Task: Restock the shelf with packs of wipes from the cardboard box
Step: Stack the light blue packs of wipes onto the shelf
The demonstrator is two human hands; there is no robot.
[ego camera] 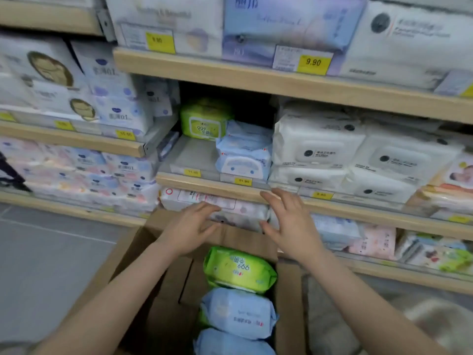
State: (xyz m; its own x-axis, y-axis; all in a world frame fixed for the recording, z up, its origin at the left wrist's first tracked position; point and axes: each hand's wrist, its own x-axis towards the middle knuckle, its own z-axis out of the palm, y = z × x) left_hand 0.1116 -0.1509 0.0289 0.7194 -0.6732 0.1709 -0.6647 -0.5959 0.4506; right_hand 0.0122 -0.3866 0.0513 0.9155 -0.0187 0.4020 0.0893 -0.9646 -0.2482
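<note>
An open cardboard box (143, 257) stands on the floor below me, holding a green pack of wipes (239, 269) and two light blue packs (238, 312) in a row. My left hand (190, 228) and my right hand (288, 224) hover empty above the box's far end, fingers spread, just in front of the wooden shelf edge (212, 187). On that shelf a green pack (203, 120) sits at the back and two blue packs (244, 152) are stacked to its right. Bare shelf shows at the front left.
White wipe packs (317, 147) fill the shelf to the right. Tissue packs (112, 98) crowd the left-hand shelves. A white-and-pink pack (215, 203) lies on the shelf just behind my hands. Yellow price tags line the edges. Grey floor tiles (51, 247) lie to the left.
</note>
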